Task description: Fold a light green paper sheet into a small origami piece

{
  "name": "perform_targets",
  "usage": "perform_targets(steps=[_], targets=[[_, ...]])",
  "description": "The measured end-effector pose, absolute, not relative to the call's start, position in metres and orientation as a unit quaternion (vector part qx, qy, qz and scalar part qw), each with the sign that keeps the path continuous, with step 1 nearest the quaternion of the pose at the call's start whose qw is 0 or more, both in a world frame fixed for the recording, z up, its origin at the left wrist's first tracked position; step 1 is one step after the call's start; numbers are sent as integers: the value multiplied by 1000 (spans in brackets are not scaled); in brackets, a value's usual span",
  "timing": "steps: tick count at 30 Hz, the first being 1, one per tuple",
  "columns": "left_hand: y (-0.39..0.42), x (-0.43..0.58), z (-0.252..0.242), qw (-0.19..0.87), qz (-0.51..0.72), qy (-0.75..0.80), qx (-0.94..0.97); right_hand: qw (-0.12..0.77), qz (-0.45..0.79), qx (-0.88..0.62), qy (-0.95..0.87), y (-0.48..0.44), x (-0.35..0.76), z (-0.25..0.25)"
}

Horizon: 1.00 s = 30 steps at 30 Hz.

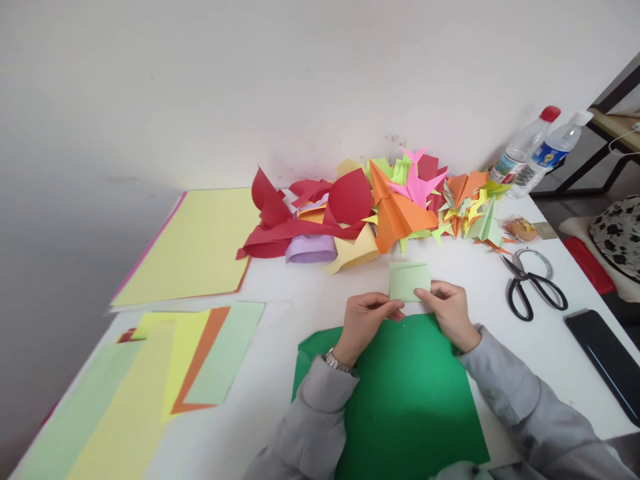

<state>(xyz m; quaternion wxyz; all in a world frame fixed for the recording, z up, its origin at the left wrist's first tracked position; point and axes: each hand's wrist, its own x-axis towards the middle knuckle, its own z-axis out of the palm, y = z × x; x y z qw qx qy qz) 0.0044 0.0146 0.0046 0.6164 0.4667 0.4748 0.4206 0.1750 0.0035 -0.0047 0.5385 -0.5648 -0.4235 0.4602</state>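
A small folded piece of pale green paper (406, 283) is held up between my two hands, above the far edge of a green sheet (410, 393). My left hand (367, 321) pinches its lower left corner between thumb and fingers. At the lower right side, my right hand (450, 312) grips it, thumb in front and fingers behind. A fold line runs along the paper's upper part. The green sheet lies flat under my forearms, its left corner turned up.
Paper planes (400, 207) and red paper cutouts (350, 200) pile against the wall. Right are scissors (525, 283), a tape roll (543, 260), a black phone (605, 363) and two bottles (517, 157). Left lie yellow sheets (193, 243) and coloured strips (225, 357).
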Motion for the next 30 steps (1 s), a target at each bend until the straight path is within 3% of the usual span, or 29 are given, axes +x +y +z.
perform_targets(steps=[17,22,30], targets=[[17,7,4,668,466,433,386,564,494,-502,-430,3,171,-2],[15,5,4,659,423,457,422,539,551,-488,-410,2,173,1],[15,7,-4,604,443,464,473,522,496,-531,-448,3,177,-7]])
